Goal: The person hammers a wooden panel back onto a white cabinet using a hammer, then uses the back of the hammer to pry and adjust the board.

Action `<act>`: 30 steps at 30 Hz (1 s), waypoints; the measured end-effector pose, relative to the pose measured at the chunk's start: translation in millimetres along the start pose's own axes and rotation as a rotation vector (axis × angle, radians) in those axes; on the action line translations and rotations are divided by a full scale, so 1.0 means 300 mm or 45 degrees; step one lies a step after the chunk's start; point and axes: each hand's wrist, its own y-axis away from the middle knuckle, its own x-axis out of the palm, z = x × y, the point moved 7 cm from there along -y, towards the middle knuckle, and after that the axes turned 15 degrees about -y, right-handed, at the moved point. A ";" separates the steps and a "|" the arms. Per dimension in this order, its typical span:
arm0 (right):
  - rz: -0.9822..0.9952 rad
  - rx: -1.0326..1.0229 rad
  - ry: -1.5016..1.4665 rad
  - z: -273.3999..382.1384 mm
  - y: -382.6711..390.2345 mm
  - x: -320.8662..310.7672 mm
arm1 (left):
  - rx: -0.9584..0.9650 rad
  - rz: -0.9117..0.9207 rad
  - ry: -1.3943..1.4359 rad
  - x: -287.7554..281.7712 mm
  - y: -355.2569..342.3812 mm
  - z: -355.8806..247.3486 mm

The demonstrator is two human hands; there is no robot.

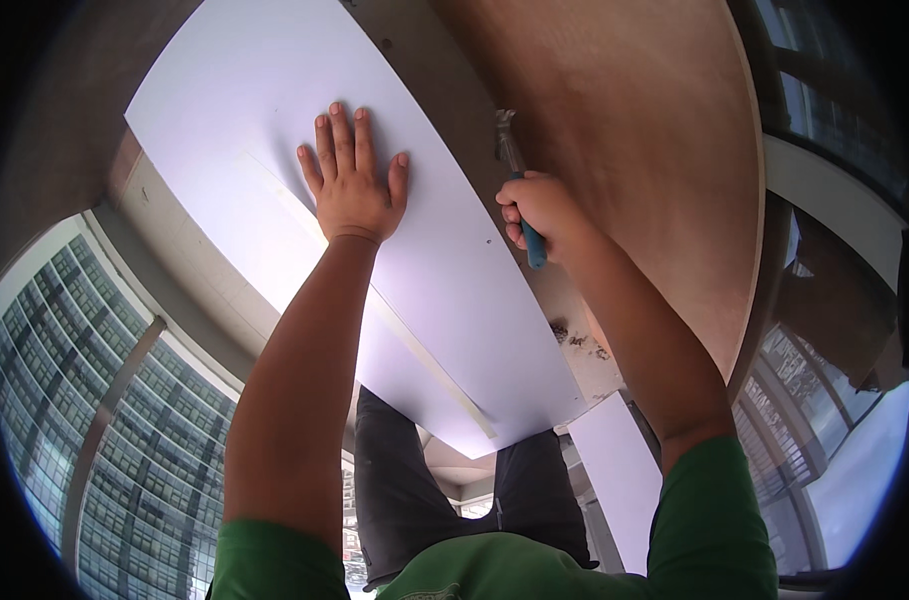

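Note:
A large white panel (pixel 444 260) reaches from the upper left down to my legs, with a narrow pale strip (pixel 414 345) running lengthwise along it. Flat on its upper part lies my left hand (pixel 352 195), fingers spread and holding nothing. My right hand (pixel 539 212) is closed round the blue-green handle of a hammer (pixel 512 155). The hammer's metal head points away from me, just right of the panel's right edge, and appears blurred. Part of the handle is hidden by my fingers.
Right of the hammer is a wide brown board (pixel 664 130) with a curved-looking edge. Dark debris (pixel 579 340) lies near the panel's lower right edge. A second white piece (pixel 619 475) stands beside my legs. Windows (pixel 124 400) showing a tall building are at the left.

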 end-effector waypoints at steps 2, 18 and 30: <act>0.033 -0.064 -0.001 0.033 0.004 -0.031 | 0.010 -0.013 -0.011 -0.009 -0.002 -0.005; 0.448 -0.589 -0.170 0.064 -0.044 0.070 | 0.060 -0.087 -0.047 -0.047 -0.012 -0.003; 0.498 -0.753 -0.046 0.194 -0.114 0.207 | 0.076 -0.095 -0.056 -0.052 -0.006 -0.017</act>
